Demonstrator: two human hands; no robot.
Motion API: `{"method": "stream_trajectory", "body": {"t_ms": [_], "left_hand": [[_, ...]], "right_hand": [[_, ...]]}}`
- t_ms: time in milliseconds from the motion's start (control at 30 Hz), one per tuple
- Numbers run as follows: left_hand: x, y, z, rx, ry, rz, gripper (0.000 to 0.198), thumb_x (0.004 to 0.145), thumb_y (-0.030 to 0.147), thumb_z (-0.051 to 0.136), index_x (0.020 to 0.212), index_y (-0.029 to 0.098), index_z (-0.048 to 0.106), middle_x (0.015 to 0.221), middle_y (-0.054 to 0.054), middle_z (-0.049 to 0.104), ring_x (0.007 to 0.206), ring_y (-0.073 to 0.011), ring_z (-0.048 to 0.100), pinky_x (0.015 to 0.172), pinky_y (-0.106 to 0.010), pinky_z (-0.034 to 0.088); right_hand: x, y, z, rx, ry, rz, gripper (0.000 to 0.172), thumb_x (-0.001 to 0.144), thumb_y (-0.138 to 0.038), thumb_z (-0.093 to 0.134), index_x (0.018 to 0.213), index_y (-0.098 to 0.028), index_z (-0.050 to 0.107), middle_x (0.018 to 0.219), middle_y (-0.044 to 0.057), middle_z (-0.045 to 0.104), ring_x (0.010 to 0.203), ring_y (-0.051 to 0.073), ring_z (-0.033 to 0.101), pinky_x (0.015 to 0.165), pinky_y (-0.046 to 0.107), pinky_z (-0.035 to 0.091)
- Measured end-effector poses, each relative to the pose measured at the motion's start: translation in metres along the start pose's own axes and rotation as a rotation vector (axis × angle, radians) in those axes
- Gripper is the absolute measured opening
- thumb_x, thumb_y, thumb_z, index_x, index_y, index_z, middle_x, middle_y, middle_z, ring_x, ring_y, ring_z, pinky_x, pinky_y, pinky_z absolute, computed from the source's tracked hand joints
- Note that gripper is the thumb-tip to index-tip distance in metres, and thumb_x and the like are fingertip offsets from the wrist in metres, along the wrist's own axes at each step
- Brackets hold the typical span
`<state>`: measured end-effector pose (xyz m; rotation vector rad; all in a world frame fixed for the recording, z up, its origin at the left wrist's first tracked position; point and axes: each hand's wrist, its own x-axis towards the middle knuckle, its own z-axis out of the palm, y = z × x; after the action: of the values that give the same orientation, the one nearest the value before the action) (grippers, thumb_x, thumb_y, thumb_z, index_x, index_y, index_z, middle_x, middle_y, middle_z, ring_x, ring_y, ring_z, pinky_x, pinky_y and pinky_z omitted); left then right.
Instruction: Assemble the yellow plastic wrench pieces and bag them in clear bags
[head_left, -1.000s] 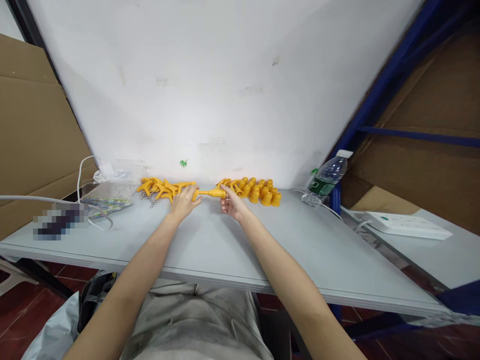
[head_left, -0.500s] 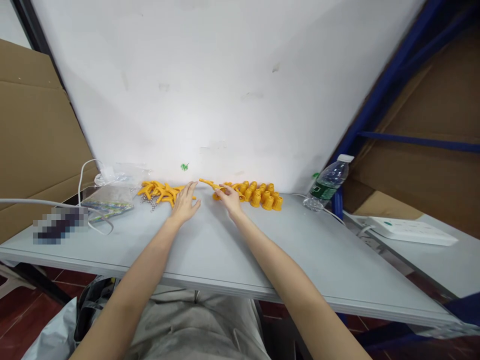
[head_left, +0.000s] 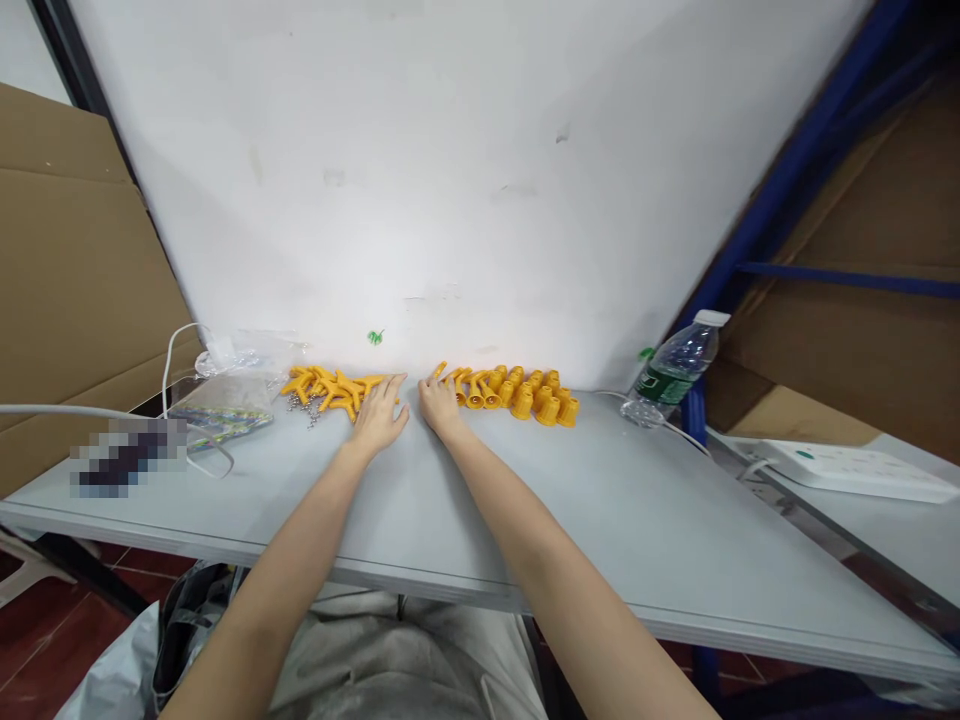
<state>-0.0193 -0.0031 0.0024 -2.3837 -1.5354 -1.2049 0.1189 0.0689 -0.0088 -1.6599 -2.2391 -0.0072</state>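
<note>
My left hand (head_left: 381,418) lies open, its fingers stretched over the right end of a heap of yellow branching plastic pieces (head_left: 330,387). At the back of the table my right hand (head_left: 440,405) is closed around a yellow stick-like plastic piece (head_left: 441,369); only its tip shows above the fingers, the rest being hidden. Just right of that hand, several yellow pieces with a stem and a round flared end (head_left: 474,392) lie in a row. Beyond them, yellow ribbed cups (head_left: 546,408) stand upside down in rows.
Small metal parts (head_left: 310,408) lie before the heap. Clear plastic bags (head_left: 244,375) and a white cable (head_left: 169,365) are at left. A water bottle (head_left: 675,370) leans at right, near a white power strip (head_left: 855,470). A white wall (head_left: 465,200) rises behind the table (head_left: 592,510).
My right hand has moved left and lowered the yellow stemmed piece by the row, its stem now pointing more upward. My left hand stays beside the heap. The view has shifted slightly.
</note>
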Motion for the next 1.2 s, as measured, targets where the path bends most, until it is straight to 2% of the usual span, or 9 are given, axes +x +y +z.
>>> {"method": "stream_trajectory", "body": {"t_ms": [167, 333, 433, 567, 700, 833, 933, 1067, 1200], "left_hand": [[0.0, 0.001, 0.0, 0.011, -0.01, -0.011, 0.049, 0.087, 0.02, 0.047, 0.135, 0.019, 0.042, 0.133, -0.013, 0.054, 0.127, -0.0256, 0.049, 0.103, -0.043, 0.043], [0.001, 0.001, 0.0, 0.006, -0.031, -0.017, 0.05, 0.085, 0.02, 0.048, 0.135, 0.017, 0.042, 0.134, -0.014, 0.053, 0.126, -0.0262, 0.049, 0.104, -0.044, 0.042], [0.001, 0.0, 0.001, -0.005, -0.03, -0.009, 0.05, 0.085, 0.02, 0.048, 0.135, 0.017, 0.042, 0.134, -0.014, 0.053, 0.126, -0.026, 0.049, 0.105, -0.044, 0.041], [0.001, 0.0, 0.002, -0.013, -0.019, 0.005, 0.049, 0.085, 0.02, 0.048, 0.134, 0.018, 0.043, 0.133, -0.013, 0.054, 0.123, -0.0259, 0.051, 0.104, -0.044, 0.041], [0.0, -0.001, 0.002, -0.025, -0.028, -0.01, 0.049, 0.086, 0.02, 0.047, 0.135, 0.018, 0.043, 0.133, -0.013, 0.054, 0.117, -0.0248, 0.056, 0.102, -0.044, 0.043], [0.0, 0.0, 0.002, -0.017, -0.039, -0.024, 0.049, 0.086, 0.02, 0.048, 0.135, 0.021, 0.045, 0.132, -0.012, 0.055, 0.12, -0.0248, 0.053, 0.104, -0.044, 0.042], [-0.001, -0.001, 0.003, -0.008, -0.052, -0.023, 0.047, 0.085, 0.02, 0.048, 0.132, 0.021, 0.048, 0.131, -0.011, 0.056, 0.124, -0.0248, 0.051, 0.105, -0.044, 0.042], [-0.001, -0.002, 0.003, -0.006, -0.081, -0.018, 0.044, 0.085, 0.02, 0.049, 0.128, 0.018, 0.052, 0.13, -0.012, 0.057, 0.122, -0.0245, 0.053, 0.104, -0.042, 0.043], [-0.002, -0.003, 0.004, 0.005, -0.061, -0.022, 0.041, 0.085, 0.019, 0.049, 0.126, 0.019, 0.054, 0.128, -0.011, 0.058, 0.12, -0.0247, 0.054, 0.103, -0.043, 0.045]], "right_hand": [[0.002, -0.007, -0.001, -0.058, -0.006, 0.044, 0.039, 0.089, -0.018, 0.04, 0.125, -0.019, 0.055, 0.134, 0.02, 0.055, 0.127, 0.036, 0.047, 0.112, 0.059, 0.003], [0.0, -0.005, -0.003, -0.085, -0.04, 0.085, 0.041, 0.09, -0.023, 0.039, 0.126, -0.015, 0.055, 0.136, 0.023, 0.053, 0.129, 0.037, 0.044, 0.11, 0.062, 0.006], [-0.003, -0.004, -0.002, -0.084, -0.039, 0.104, 0.044, 0.092, -0.025, 0.034, 0.131, -0.012, 0.052, 0.145, 0.024, 0.044, 0.136, 0.036, 0.035, 0.11, 0.062, 0.008], [-0.006, -0.003, -0.004, -0.028, -0.055, 0.139, 0.056, 0.092, -0.033, 0.038, 0.145, -0.013, 0.036, 0.157, 0.019, 0.026, 0.145, 0.033, 0.019, 0.113, 0.062, 0.002], [-0.012, 0.01, -0.024, 0.032, 0.008, 0.158, 0.061, 0.092, -0.036, 0.041, 0.148, -0.014, 0.032, 0.159, 0.015, 0.022, 0.147, 0.032, 0.013, 0.113, 0.063, 0.001], [-0.028, 0.045, -0.052, 0.052, 0.131, 0.255, 0.057, 0.09, -0.029, 0.042, 0.144, -0.012, 0.038, 0.157, 0.018, 0.025, 0.145, 0.037, 0.014, 0.11, 0.07, 0.004], [-0.041, 0.076, -0.064, -0.012, 0.182, 0.378, 0.055, 0.088, -0.024, 0.043, 0.142, -0.012, 0.04, 0.155, 0.02, 0.028, 0.145, 0.038, 0.016, 0.107, 0.073, 0.002], [-0.053, 0.101, -0.067, -0.087, 0.053, 0.55, 0.053, 0.085, -0.018, 0.046, 0.137, -0.014, 0.047, 0.145, 0.022, 0.043, 0.142, 0.038, 0.024, 0.106, 0.073, -0.001], [-0.056, 0.099, -0.071, -0.089, -0.035, 0.535, 0.045, 0.084, -0.014, 0.046, 0.127, -0.011, 0.056, 0.127, 0.026, 0.058, 0.132, 0.041, 0.041, 0.106, 0.073, 0.002]]}}
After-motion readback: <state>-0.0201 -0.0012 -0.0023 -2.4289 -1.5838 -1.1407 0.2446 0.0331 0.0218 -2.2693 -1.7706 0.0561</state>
